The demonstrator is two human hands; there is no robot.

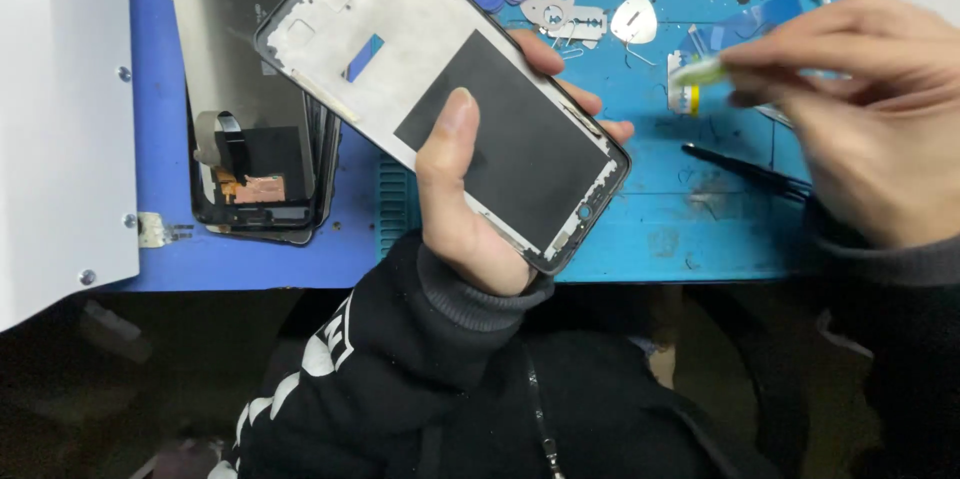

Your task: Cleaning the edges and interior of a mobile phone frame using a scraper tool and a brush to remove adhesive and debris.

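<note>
White panel: a pale flat sheet (60, 119) with small screws covers the counter's left edge, clear of the hands.

Display assembly: a dark phone screen unit (255, 129) lies flat on the blue counter (165, 89) near its left side. Its copper-coloured patch and black ribbon cable face up, so the connectors stay reachable rather than pressed against the surface.

Phone frame: the stripped phone frame (440, 89) is lifted off the counter, above its front-middle part. It is tilted toward the camera with its inner face up, showing the grey metal plate and a large black rectangular pad. That angle puts the bare inside where the eyes and the other hand can get at it.

Left hand: the left hand (465, 209) carries the frame from below. Its grip is closed around the lower end, thumb pressed on the black pad and fingertips curling over the far edge, which steadies the frame.

Mat and tools: a lighter blue work mat (660, 209) holds picks, a razor blade and small parts along the back edge. A thin black tool (745, 172) lies flat toward the right.

Right hand: the right hand (860, 109) hovers above the counter's right side, blurred. Its grip pinches a small pale green-and-white strip (700, 69) between thumb and fingertips, held off the surface; what the strip is cannot be made out.
</note>
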